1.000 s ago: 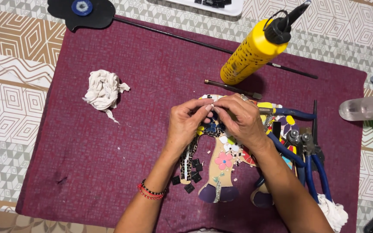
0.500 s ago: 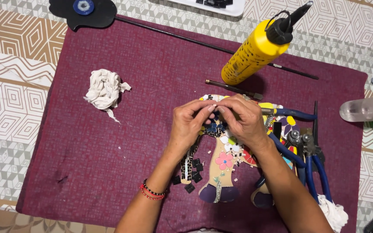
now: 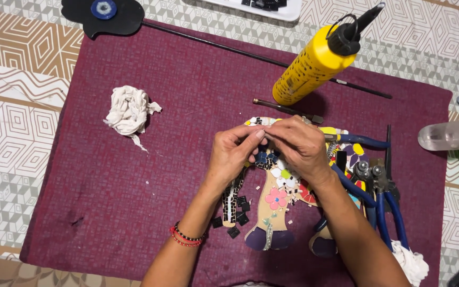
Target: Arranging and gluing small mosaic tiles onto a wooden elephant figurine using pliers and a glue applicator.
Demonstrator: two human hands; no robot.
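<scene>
Where fingertips meet, left hand (image 3: pixel 233 154), right hand (image 3: pixel 299 146), perhaps pinching something, over mosaic figure (image 3: pixel 272 204).

The left hand (image 3: pixel 235 154) and right hand (image 3: pixel 299 146) have drawn slightly closer together.

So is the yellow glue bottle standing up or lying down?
Standing up: the yellow plastic bottle rests on its base on the maroon mat, black nozzle topmost.

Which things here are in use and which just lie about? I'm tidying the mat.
In use: left hand, right hand, mosaic figure, loose black tiles.
Lying about: yellow glue bottle, crumpled rag, blue-handled nippers, thin brush.
</scene>
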